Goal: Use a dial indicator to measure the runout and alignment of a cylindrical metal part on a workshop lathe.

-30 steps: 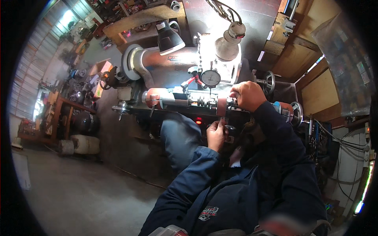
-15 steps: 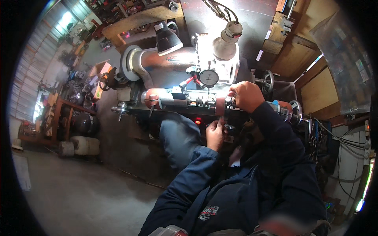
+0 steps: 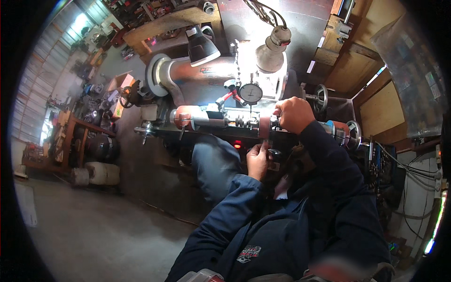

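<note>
A shiny metal shaft with several raised rings lies crosswise in a grinding machine. Around its right part runs a brown strip that looks like abrasive cloth. My left hand, below the shaft, pinches the strip's lower end between thumb and fingers. My right hand is closed just right of the strip, at the shaft's right end; what its fingertips grip is hidden. A round dial gauge with a white face stands over the shaft, its stem pointing down at it. Red-and-silver jointed arms sit beside the gauge.
A black lamp and a pale lamp hang over the machine. Red-brown clamping blocks hold the left side. Handwheels stand at the right. A red light glows below the shaft. Clear plastic sheeting hangs far right.
The whole view has shifted very slightly. Both hands keep nearly the same pose and place against the shaft and strip.
</note>
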The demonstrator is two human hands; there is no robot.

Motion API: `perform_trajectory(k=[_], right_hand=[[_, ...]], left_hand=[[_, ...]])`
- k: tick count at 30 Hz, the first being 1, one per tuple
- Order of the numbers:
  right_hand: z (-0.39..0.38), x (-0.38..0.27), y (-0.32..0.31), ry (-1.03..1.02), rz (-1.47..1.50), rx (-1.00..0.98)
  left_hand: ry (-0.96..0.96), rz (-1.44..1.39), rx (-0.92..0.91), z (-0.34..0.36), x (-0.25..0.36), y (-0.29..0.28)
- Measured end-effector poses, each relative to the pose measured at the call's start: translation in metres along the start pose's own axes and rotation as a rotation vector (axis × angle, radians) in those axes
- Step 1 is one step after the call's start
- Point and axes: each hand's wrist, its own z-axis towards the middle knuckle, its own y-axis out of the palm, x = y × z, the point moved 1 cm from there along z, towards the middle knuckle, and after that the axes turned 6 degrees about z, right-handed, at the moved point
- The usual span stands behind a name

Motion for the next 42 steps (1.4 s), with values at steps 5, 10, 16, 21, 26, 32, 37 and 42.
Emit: perform_trajectory(k=[5,10,16,21,26,32,37,42], right_hand=[[-0.002,0.024,-0.004,-0.113,0.418,-0.040],[-0.049,0.011,-0.063,0.082,0.649,0.518],[-0.168,0.175,-0.115,0.490,0.012,0.371],[-0.236,0.207,-0.094,0.581,0.359,0.223],[-0.232,0.196,-0.100,0.509,0.813,0.159],[-0.201,0.223,-0.074,0.557,0.777,0.388],[-0.202,0.272,-0.043,0.557,0.855,0.293],[-0.213,0.256,-0.029,0.562,0.562,0.231]], left_hand=[[0.000,-0.018,-0.021,0.000,-0.003,0.000],[0.009,-0.021,-0.013,-0.001,0.001,-0.004],[-0.012,-0.004,-0.028,-0.005,0.008,0.004],[-0.065,-0.021,-0.002,-0.009,0.013,0.006],[-0.066,-0.005,0.015,-0.007,0.010,0.006],[-0.025,0.018,0.006,-0.008,0.009,0.004],[-0.015,0.009,-0.005,-0.007,0.008,0.006],[-0.029,0.020,0.008,-0.005,0.007,0.005]])
